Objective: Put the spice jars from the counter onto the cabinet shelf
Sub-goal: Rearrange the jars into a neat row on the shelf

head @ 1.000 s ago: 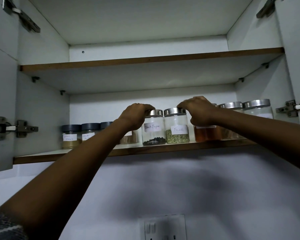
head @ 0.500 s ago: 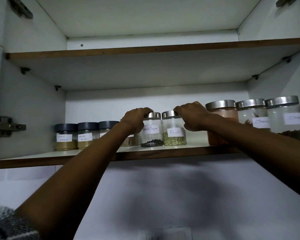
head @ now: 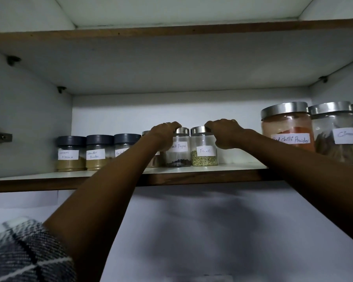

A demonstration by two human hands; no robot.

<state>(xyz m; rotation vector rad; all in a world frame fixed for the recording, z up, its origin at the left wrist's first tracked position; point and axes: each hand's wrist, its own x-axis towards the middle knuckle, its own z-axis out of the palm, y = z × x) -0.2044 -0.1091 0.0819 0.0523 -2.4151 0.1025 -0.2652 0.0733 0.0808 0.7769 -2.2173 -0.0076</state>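
On the lower cabinet shelf [head: 212, 169] two small glass jars with steel lids stand side by side. My left hand [head: 163, 134] grips the lid of the black pepper jar [head: 178, 152]. My right hand [head: 225, 132] grips the lid of the fennel jar [head: 204, 154]. Both jars stand upright on the shelf board. Another steel-lidded jar [head: 154, 159] is mostly hidden behind my left wrist.
Three dark-lidded spice jars [head: 98, 152] line the shelf's left part. Large steel-lidded jars, one labelled red chilli powder [head: 287, 129], fill the right. A gap lies between the fennel jar and the chilli jar. The upper shelf [head: 171, 31] hangs overhead.
The camera has moved closer and tilted up, so the shelf fills more of the view. Both hands stay on the two jar lids, and the jars sit slightly further in from the shelf's front edge.
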